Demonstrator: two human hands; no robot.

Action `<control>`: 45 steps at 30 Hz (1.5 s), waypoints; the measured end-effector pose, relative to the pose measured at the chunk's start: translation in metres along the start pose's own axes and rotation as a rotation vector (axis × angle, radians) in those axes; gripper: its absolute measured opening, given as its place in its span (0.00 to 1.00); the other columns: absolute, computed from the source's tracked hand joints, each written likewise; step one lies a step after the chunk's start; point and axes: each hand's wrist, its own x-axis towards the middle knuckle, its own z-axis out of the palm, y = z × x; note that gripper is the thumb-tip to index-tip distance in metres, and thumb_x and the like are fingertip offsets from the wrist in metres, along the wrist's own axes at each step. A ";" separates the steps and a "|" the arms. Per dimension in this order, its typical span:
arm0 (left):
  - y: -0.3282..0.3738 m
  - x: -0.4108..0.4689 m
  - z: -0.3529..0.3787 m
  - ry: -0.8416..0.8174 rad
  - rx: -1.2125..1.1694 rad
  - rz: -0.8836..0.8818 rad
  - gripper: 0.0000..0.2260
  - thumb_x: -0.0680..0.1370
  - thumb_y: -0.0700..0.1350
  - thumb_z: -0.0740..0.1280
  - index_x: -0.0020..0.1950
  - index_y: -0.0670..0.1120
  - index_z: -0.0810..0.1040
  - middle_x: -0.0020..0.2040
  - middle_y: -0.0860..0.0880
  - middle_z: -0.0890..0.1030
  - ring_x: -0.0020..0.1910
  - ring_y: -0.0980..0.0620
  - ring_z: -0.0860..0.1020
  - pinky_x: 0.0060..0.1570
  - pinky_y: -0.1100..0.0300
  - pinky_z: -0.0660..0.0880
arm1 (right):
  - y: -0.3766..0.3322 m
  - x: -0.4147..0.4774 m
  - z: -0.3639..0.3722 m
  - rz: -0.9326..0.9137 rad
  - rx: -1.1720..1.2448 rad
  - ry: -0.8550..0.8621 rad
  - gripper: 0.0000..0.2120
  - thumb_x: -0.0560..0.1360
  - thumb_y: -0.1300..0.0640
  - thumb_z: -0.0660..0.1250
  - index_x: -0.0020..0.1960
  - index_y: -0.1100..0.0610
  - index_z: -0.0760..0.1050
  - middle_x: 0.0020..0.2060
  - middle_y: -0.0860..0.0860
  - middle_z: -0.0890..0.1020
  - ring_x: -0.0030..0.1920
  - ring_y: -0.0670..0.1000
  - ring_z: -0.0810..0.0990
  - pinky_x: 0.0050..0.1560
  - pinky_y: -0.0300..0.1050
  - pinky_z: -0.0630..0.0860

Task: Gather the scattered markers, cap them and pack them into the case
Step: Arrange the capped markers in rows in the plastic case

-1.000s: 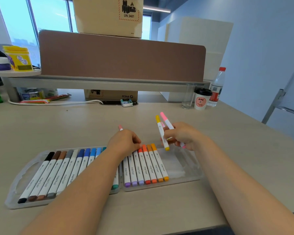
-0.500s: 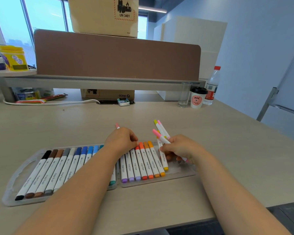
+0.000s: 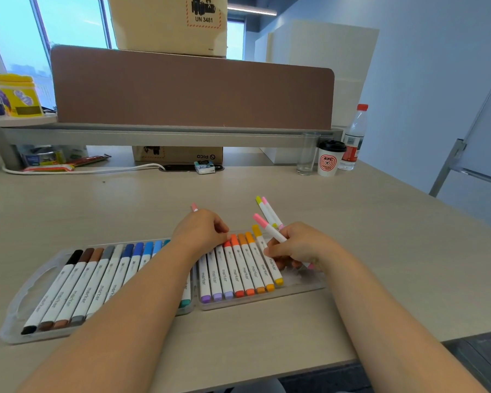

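Observation:
A clear plastic marker case (image 3: 304,285) lies open on the desk, both halves lined with capped markers (image 3: 238,268). My right hand (image 3: 298,246) holds a pink-capped marker (image 3: 268,226) tilted over the case's right half, next to the yellow marker (image 3: 267,258) lying in the row. My left hand (image 3: 200,229) rests on the markers near the case's middle, closed on a pink-tipped marker (image 3: 194,207) that pokes out behind it. Two loose markers, yellow-green (image 3: 264,209) and pink (image 3: 273,212), lie on the desk just behind the case.
A paper coffee cup (image 3: 328,160), an empty glass (image 3: 306,154) and a water bottle (image 3: 353,140) stand at the back right. A brown divider (image 3: 193,89) with a cardboard box (image 3: 170,24) on top runs across the rear. The desk's front edge is close below.
My right hand came down from above the desk to the case; the yellow marker it held now lies in the row, and the pink one stays in its grip. The left hand hardly moved.

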 end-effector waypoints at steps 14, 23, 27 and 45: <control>0.002 -0.003 -0.001 -0.021 -0.035 -0.010 0.12 0.74 0.53 0.68 0.54 0.48 0.79 0.44 0.52 0.80 0.43 0.56 0.78 0.48 0.60 0.75 | 0.003 0.002 -0.003 -0.019 0.027 -0.015 0.09 0.72 0.61 0.71 0.42 0.56 0.70 0.32 0.49 0.79 0.30 0.45 0.79 0.30 0.38 0.72; 0.005 -0.006 -0.001 -0.037 -0.037 -0.009 0.17 0.72 0.56 0.70 0.56 0.48 0.77 0.48 0.52 0.78 0.48 0.55 0.76 0.53 0.58 0.75 | -0.003 0.003 -0.006 0.006 -0.039 -0.031 0.11 0.71 0.63 0.72 0.40 0.56 0.69 0.31 0.51 0.78 0.24 0.44 0.77 0.24 0.35 0.70; 0.005 -0.006 -0.001 -0.043 -0.055 0.004 0.17 0.73 0.54 0.69 0.57 0.47 0.77 0.52 0.50 0.79 0.50 0.55 0.76 0.55 0.57 0.75 | -0.009 0.018 -0.017 -0.033 0.036 0.183 0.05 0.72 0.66 0.68 0.40 0.57 0.75 0.33 0.53 0.80 0.31 0.48 0.79 0.26 0.33 0.71; 0.004 -0.003 0.002 -0.028 -0.040 0.035 0.16 0.76 0.50 0.66 0.63 0.48 0.76 0.59 0.50 0.79 0.58 0.54 0.76 0.60 0.59 0.72 | -0.007 0.089 -0.001 -0.119 -0.225 0.499 0.12 0.69 0.61 0.71 0.52 0.60 0.78 0.45 0.57 0.82 0.42 0.57 0.79 0.42 0.47 0.75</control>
